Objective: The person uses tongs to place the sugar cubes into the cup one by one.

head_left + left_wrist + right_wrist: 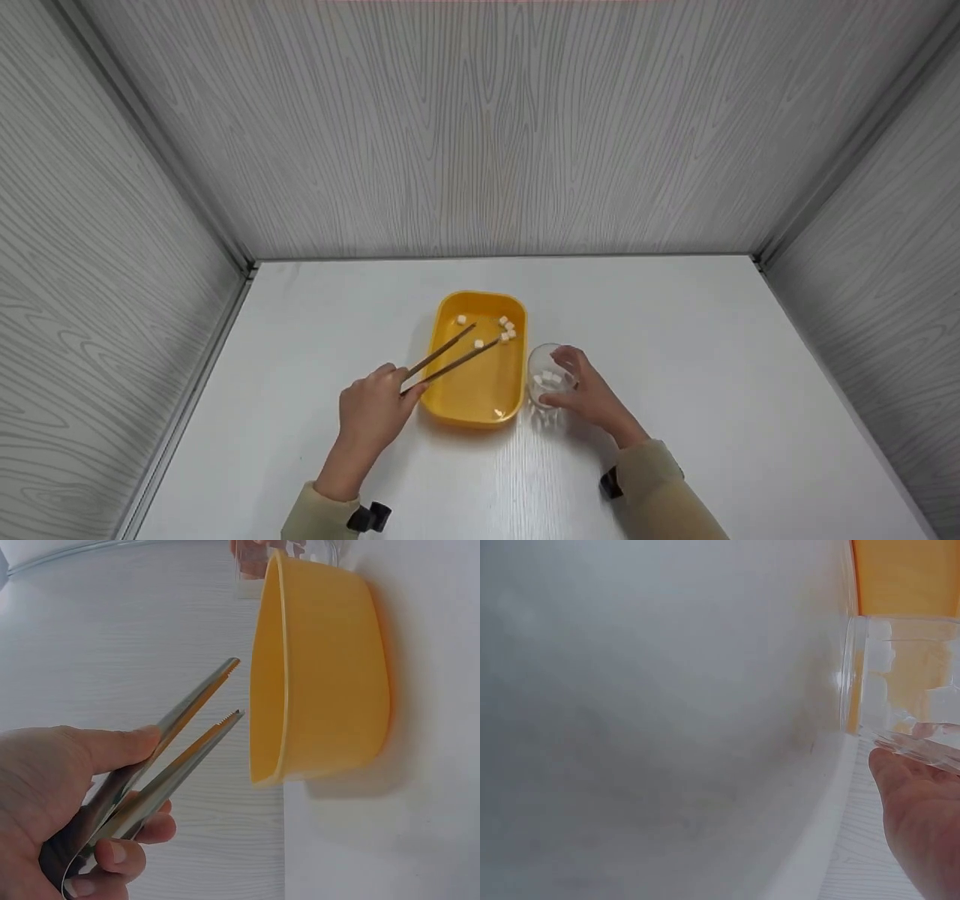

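My left hand (pixel 371 411) grips metal tongs (pixel 187 757) with serrated tips, their arms spread apart. In the head view the tongs reach over the yellow tray (pixel 476 394), and nothing shows between the tips. Several small white cubes (pixel 509 327) lie in the tray, most clustered near its far right corner. Right of the tray stands a clear glass (pixel 541 361) with several white cubes (pixel 551 376) inside. The thumb and fingers of my right hand (pixel 596 397) curve around the glass. The right wrist view shows only part of that hand (pixel 922 810) against it.
A white tabletop (pixel 675 337) carries the tray and glass, which stand close together. Grey wood-grain panels (pixel 487 135) rise behind and at both sides. Each sleeve (pixel 652 472) has a dark wrist device near it.
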A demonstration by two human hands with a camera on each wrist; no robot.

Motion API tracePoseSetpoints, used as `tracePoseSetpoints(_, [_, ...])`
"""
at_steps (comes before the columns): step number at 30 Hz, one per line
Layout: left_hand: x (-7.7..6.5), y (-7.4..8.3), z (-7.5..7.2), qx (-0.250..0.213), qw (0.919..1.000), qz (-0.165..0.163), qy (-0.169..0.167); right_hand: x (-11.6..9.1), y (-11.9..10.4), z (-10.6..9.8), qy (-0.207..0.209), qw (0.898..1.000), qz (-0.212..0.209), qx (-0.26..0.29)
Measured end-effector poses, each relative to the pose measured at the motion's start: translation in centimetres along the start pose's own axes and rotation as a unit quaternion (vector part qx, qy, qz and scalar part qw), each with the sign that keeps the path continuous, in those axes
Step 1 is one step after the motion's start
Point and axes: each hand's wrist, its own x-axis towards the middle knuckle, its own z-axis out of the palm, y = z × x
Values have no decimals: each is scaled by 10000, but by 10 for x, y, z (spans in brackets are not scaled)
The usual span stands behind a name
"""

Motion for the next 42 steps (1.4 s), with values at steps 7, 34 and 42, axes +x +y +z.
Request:
tracePoseSetpoints(7, [2, -3, 6, 252, 9995, 15, -202, 9, 27, 3, 98, 9999, 120, -8])
tracePoseSetpoints(34, [14, 0, 23, 612, 9946, -174, -817, 9, 27, 3, 113, 9991, 385, -117])
tracePoseSetpoints(42, [16, 1, 22, 662, 9936, -260, -879, -3, -6, 0, 14, 9999, 145, 19])
